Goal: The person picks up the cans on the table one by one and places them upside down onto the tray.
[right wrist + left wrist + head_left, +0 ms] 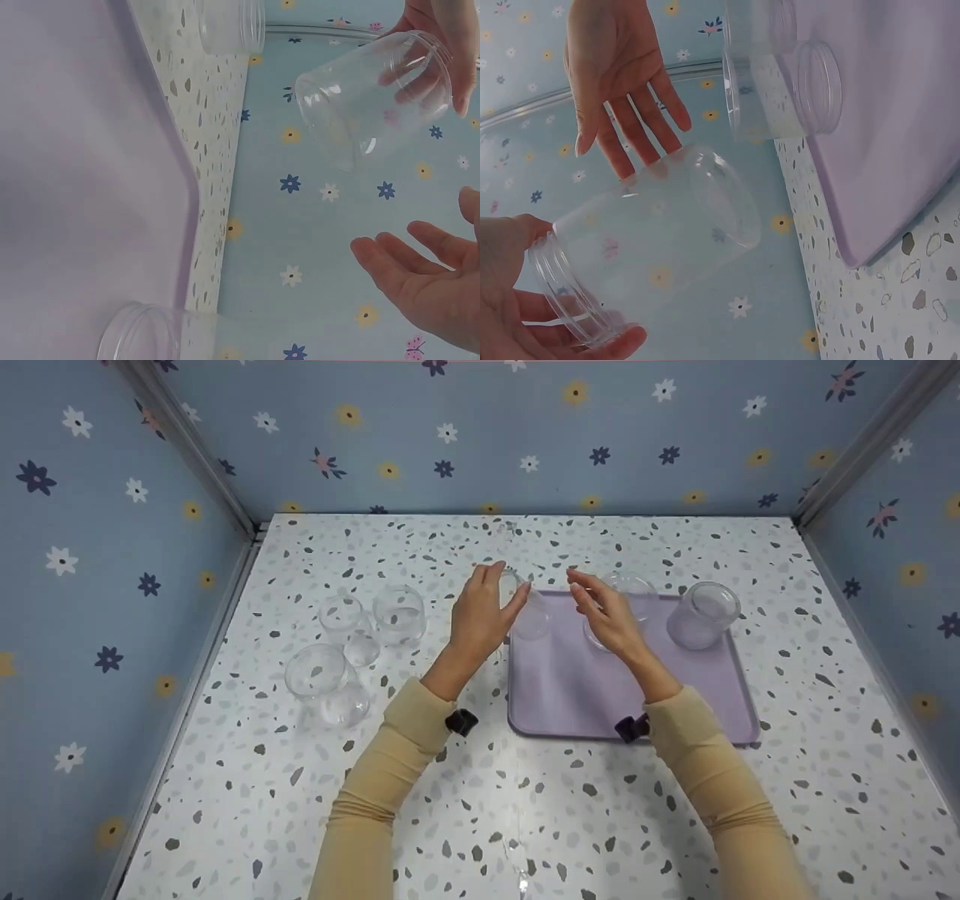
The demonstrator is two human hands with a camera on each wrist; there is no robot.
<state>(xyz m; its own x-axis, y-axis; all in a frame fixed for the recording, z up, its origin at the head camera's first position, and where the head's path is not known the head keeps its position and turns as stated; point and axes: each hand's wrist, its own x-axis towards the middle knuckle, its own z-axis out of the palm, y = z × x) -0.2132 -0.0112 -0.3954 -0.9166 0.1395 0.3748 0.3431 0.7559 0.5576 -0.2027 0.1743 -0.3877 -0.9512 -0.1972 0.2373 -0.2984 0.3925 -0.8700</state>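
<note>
My left hand [480, 607] grips a clear jar [656, 214] by its ridged rim, fingers and thumb curled around that end. The jar is held tilted above the left edge of the lilac tray [559, 690], its base pointing toward my right hand. Relaxed and slightly bent, the fingers of my right hand [606, 615] hold nothing; the right wrist view shows a gap between this hand [439, 281] and the jar. Behind the right hand a second clear jar [645, 598] stands on the tray, partly hidden by it. A third jar [703, 616] stands at the tray's back right.
Three more clear jars stand on the speckled table at left: a front one [321, 673], a middle one [342, 613] and a back one [400, 616]. Flower-patterned walls [525, 450] enclose the table's back and sides.
</note>
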